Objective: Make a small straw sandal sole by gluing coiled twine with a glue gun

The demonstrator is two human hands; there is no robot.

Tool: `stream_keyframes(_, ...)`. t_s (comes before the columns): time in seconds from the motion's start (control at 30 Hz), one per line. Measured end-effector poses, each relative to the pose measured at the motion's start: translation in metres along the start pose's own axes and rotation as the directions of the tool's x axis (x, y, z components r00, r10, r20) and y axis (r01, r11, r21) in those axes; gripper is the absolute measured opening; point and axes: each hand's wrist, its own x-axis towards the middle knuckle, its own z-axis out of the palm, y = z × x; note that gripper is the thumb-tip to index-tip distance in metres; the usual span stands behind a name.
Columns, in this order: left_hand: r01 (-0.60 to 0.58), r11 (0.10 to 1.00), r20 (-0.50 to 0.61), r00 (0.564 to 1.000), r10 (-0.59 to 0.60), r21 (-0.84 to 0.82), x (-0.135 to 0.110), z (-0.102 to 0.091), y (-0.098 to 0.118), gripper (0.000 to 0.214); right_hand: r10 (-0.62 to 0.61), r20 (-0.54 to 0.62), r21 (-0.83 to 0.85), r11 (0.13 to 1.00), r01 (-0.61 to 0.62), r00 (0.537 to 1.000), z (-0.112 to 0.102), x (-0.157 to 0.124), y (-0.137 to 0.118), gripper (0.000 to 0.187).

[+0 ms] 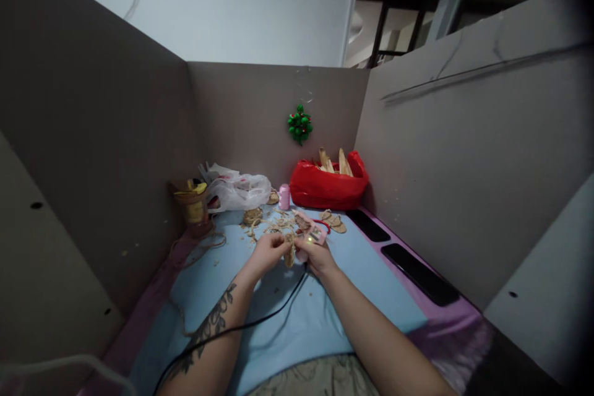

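Observation:
My left hand (269, 252) pinches a small tan woven straw piece (290, 253) held upright over the blue mat (325, 315). My right hand (315, 255) is wrapped round a pink glue gun (314, 235) with a lit green light, its tip against the straw piece. A black cord (260, 322) runs from the gun back along the mat between my forearms. Loose straw scraps and coiled straw bits (273, 223) lie just beyond my hands.
A red bag (329, 189) with dried husks stands at the back. Left of it are a pink spool (284, 197), a clear plastic bag (241, 190) and a twine spool (195, 207). Two dark phones (417, 272) lie on the right. Cardboard walls enclose the desk.

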Motion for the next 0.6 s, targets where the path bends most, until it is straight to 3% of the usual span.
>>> stream_keyframes(0.2, -0.058, 0.997, -0.008, 0.998, 0.058, 0.047, -0.0001, -0.0002, 0.001, 0.028, -0.014, -0.029, -0.012, 1.0, 0.013, 0.999, 0.0053, -0.0028, -0.0063, 0.043)
stream_keyframes(0.33, -0.012, 0.999, -0.032, 0.999, 0.011, -0.052, 0.0026, 0.0003, -0.003, 0.024, -0.006, -0.038, -0.076, 0.997, 0.003, 0.999, 0.0071, -0.0046, -0.0085, 0.041)
stream_keyframes(0.6, 0.045, 0.997, -0.038, 0.998, -0.047, -0.058, 0.0028, 0.001, -0.0066, 0.022, 0.006, -0.083, -0.11, 0.994, -0.015, 0.997, 0.0022, -0.0039, -0.0003, 0.047)
